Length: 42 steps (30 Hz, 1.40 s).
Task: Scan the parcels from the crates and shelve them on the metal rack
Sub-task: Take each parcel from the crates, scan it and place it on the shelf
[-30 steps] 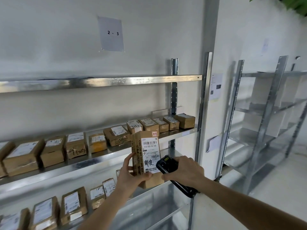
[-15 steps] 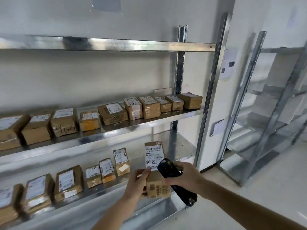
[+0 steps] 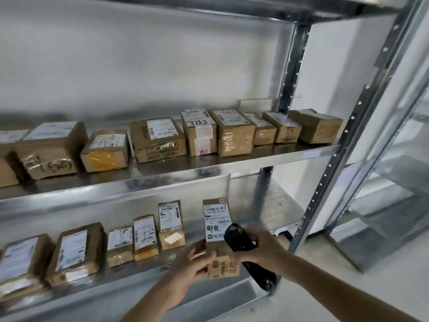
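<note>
Metal rack (image 3: 232,163) across the whole view, two loaded shelves showing; every place below given against the held parcel (image 3: 220,238).

Far left of it, on the lower shelf: two bigger brown boxes (image 3: 76,252) lying on their backs, white labels up. Nearer, same shelf: three small boxes (image 3: 145,237) in a row, each with a white label, the last one just left of the held parcel with a gap between.

Above and left of it, on the upper shelf: a row of brown boxes (image 3: 157,138) running the full width, some wrapped in clear tape, one with black scrawl on its front, one with handwritten digits on top.

Left hand (image 3: 192,263) at the parcel's lower left corner, fingers curled round that edge, thumb on the front face: grasping the parcel.

The parcel itself: a tall, narrow brown cardboard box, upright, over the front lip of the lower shelf; whether resting on the metal or lifted clear, cannot tell. Large white shipping label over the upper front, barcodes and small print at the top, two bold handwritten black characters below, a dark logo block at the label's foot. Small printed marks on the bare cardboard at the bottom front.

Right hand (image 3: 260,249) against the parcel's right side, clenched round a black scanner (image 3: 241,238), its head overlapping the label's lower right corner, its handle slanting down and right below the wrist.

Right of it: a grey upright post of the rack, then a second metal rack (image 3: 390,182) against the white wall.
</note>
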{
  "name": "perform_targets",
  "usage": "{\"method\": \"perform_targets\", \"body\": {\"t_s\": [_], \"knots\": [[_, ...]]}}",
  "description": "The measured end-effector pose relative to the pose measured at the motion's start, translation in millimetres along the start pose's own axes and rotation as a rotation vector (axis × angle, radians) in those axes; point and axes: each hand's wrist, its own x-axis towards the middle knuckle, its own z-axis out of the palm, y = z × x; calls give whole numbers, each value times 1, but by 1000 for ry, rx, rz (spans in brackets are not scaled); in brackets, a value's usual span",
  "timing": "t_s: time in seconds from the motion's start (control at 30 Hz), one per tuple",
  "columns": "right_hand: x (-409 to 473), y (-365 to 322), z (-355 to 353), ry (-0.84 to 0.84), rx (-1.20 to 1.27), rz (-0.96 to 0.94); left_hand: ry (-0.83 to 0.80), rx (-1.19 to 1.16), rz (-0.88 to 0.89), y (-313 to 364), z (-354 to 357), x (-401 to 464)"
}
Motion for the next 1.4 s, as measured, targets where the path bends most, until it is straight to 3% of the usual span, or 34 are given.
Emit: {"method": "perform_targets", "body": {"t_s": [0.3,0.57,0.7,0.9,1.07,1.4], "knots": [[131,67,30,-88,6,-68,78,67,73,-37,-34,88],[190,107,57,-170,-14,-103,169,81,64,-72,-53,127],[213,112,63,-176,-27,-126,260,141,118,-78,-53,143],[246,104,54,-186,-42,-147,523,294,217,-81,-52,167],[267,102,51,-217,-51,-139,667,307,182,-90,-53,180],[280,91,51,-221,-140,-186,739,140,82,-78,-47,186]]}}
